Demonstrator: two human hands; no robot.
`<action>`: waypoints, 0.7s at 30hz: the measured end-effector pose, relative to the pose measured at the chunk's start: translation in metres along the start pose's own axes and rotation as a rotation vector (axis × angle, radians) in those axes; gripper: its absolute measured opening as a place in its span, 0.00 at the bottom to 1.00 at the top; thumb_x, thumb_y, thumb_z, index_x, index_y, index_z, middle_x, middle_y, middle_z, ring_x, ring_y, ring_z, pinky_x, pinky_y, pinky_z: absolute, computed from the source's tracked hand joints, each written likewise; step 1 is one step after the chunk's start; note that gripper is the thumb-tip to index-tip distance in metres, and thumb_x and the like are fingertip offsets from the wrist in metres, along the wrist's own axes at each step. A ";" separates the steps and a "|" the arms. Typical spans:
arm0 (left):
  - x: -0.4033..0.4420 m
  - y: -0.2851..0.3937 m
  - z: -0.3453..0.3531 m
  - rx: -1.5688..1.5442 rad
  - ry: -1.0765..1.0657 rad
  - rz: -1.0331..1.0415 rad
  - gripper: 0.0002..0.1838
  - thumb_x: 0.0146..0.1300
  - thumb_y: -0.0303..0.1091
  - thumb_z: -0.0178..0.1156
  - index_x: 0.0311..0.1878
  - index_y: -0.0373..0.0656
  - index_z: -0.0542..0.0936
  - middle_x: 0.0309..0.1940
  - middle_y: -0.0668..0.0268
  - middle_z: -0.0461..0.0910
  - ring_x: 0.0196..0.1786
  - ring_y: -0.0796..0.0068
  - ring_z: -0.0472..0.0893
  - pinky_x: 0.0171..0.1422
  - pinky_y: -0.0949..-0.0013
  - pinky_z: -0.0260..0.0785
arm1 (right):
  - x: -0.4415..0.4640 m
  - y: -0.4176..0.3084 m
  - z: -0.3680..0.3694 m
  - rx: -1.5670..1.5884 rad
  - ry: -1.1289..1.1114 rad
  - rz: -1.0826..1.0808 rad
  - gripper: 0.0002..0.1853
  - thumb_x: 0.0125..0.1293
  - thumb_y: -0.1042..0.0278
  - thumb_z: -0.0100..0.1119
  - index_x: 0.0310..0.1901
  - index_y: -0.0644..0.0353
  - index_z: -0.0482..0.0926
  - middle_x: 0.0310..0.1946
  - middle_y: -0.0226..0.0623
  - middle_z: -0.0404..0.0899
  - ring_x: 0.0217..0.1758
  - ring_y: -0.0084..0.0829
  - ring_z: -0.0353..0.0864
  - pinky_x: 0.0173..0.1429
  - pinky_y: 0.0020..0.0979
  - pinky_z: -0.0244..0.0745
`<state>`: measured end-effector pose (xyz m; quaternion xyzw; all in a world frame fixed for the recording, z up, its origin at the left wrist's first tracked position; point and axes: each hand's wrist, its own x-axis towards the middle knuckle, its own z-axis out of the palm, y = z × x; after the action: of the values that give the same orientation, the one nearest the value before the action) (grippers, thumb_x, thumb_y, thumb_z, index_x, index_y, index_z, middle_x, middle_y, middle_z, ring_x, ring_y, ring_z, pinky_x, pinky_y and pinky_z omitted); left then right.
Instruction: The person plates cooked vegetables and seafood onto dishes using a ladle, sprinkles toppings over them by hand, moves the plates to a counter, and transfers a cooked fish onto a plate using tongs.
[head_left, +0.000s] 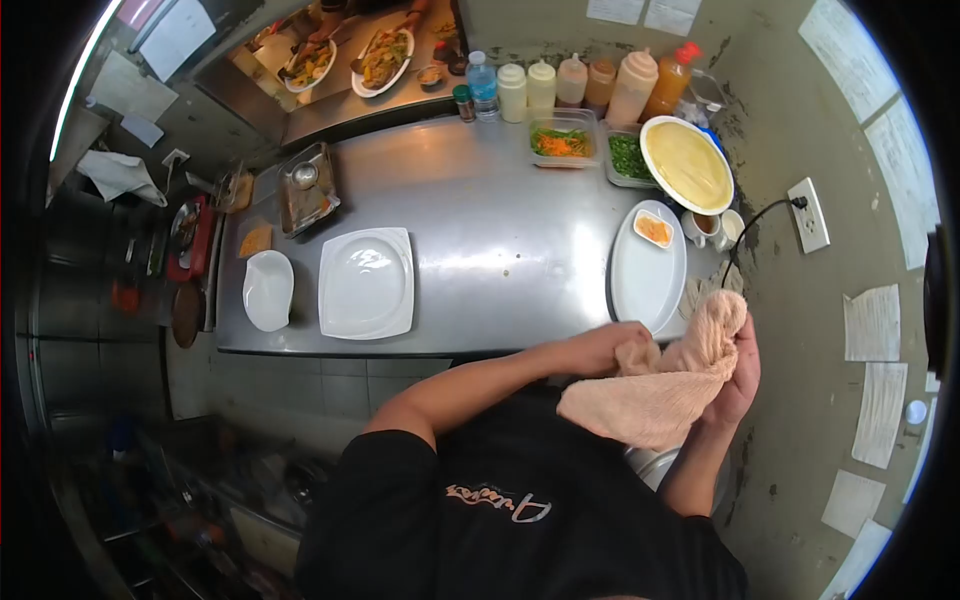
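Observation:
A peach-coloured cloth (665, 390) is bunched between my two hands, in front of my body at the right end of the steel counter. My left hand (610, 348) is closed on its left part, just past the counter's front edge. On the right, my right hand (738, 375) grips the twisted upper part, with the fingers partly behind the cloth. Just beyond the cloth lies an oval white plate (630, 275), with a small dish of orange food (653, 229) on it.
On the steel counter (490, 230) are a square white plate (366, 283), a white bowl (268, 290) and a glass tray (308, 190). Squeeze bottles (634, 88), vegetable containers (562, 140) and a covered round dish (687, 165) stand at the back. A black cord (755, 220) hangs right.

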<state>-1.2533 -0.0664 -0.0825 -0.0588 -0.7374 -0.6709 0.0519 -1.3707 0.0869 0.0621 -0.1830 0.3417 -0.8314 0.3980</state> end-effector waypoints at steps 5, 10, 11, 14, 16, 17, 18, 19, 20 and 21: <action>-0.001 0.039 -0.019 -0.156 0.306 -0.006 0.22 0.65 0.29 0.65 0.61 0.41 0.73 0.60 0.63 0.71 0.61 0.70 0.73 0.69 0.67 0.65 | -0.023 0.033 -0.051 -0.698 0.049 0.119 0.42 0.68 0.75 0.60 0.78 0.70 0.48 0.79 0.49 0.52 0.80 0.39 0.55 0.80 0.38 0.53; -0.013 0.028 -0.014 0.378 0.540 -0.108 0.46 0.54 0.35 0.75 0.71 0.41 0.57 0.68 0.50 0.60 0.68 0.56 0.69 0.73 0.63 0.62 | -0.020 0.116 -0.031 -0.731 -0.055 0.128 0.44 0.60 0.75 0.70 0.75 0.68 0.56 0.73 0.48 0.63 0.75 0.40 0.66 0.74 0.35 0.65; -0.019 0.028 -0.028 0.472 0.520 -0.136 0.52 0.48 0.39 0.78 0.71 0.39 0.56 0.68 0.45 0.56 0.68 0.50 0.67 0.71 0.58 0.65 | -0.012 0.121 -0.035 -0.662 -0.047 0.188 0.40 0.61 0.76 0.67 0.73 0.68 0.59 0.69 0.46 0.67 0.70 0.39 0.71 0.71 0.34 0.68; -0.038 0.034 -0.062 0.377 0.568 -0.324 0.54 0.46 0.40 0.79 0.71 0.39 0.56 0.67 0.47 0.58 0.67 0.52 0.68 0.68 0.57 0.68 | 0.014 0.126 -0.032 -0.415 -0.014 0.336 0.28 0.64 0.79 0.59 0.67 0.68 0.67 0.59 0.43 0.78 0.58 0.34 0.81 0.62 0.32 0.78; -0.052 0.039 -0.073 0.270 0.631 -0.345 0.46 0.52 0.37 0.75 0.71 0.41 0.59 0.65 0.53 0.62 0.64 0.57 0.71 0.62 0.59 0.71 | 0.039 0.116 -0.018 -0.215 0.017 0.362 0.23 0.66 0.81 0.53 0.64 0.68 0.71 0.54 0.41 0.81 0.54 0.31 0.83 0.59 0.33 0.80; -0.061 0.037 -0.078 0.278 0.648 -0.311 0.43 0.55 0.37 0.74 0.71 0.42 0.60 0.65 0.54 0.63 0.63 0.59 0.72 0.61 0.60 0.71 | 0.055 0.109 -0.016 -0.150 0.010 0.304 0.22 0.69 0.79 0.52 0.64 0.67 0.71 0.55 0.43 0.80 0.55 0.33 0.83 0.58 0.36 0.82; -0.069 0.037 -0.083 0.288 0.664 -0.276 0.41 0.57 0.36 0.72 0.70 0.43 0.62 0.65 0.56 0.64 0.63 0.61 0.73 0.60 0.61 0.72 | 0.074 0.097 -0.020 -0.162 0.039 0.262 0.19 0.72 0.74 0.52 0.62 0.67 0.72 0.54 0.43 0.80 0.55 0.35 0.83 0.58 0.37 0.82; -0.082 0.049 -0.083 0.356 0.665 -0.274 0.30 0.64 0.33 0.67 0.67 0.44 0.68 0.65 0.59 0.65 0.62 0.65 0.74 0.58 0.63 0.72 | 0.097 0.088 -0.040 -0.127 0.053 0.237 0.18 0.75 0.68 0.51 0.61 0.68 0.73 0.54 0.44 0.80 0.54 0.36 0.83 0.59 0.38 0.82; -0.097 0.052 -0.083 0.323 0.666 -0.287 0.27 0.65 0.33 0.67 0.65 0.44 0.70 0.65 0.60 0.65 0.62 0.66 0.74 0.58 0.64 0.72 | 0.119 0.068 -0.029 -0.197 0.112 0.150 0.18 0.76 0.66 0.50 0.60 0.68 0.74 0.54 0.45 0.81 0.53 0.37 0.84 0.59 0.39 0.82; -0.113 0.051 -0.083 0.290 0.662 -0.301 0.25 0.65 0.32 0.66 0.64 0.44 0.71 0.65 0.60 0.66 0.62 0.67 0.75 0.58 0.64 0.72 | 0.142 0.043 -0.035 -0.160 0.065 0.205 0.18 0.76 0.66 0.51 0.60 0.68 0.74 0.53 0.46 0.81 0.54 0.37 0.84 0.59 0.41 0.82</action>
<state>-1.1342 -0.1459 -0.0425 0.2778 -0.7683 -0.5424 0.1958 -1.4556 -0.0295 0.0116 -0.1512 0.4365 -0.7619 0.4540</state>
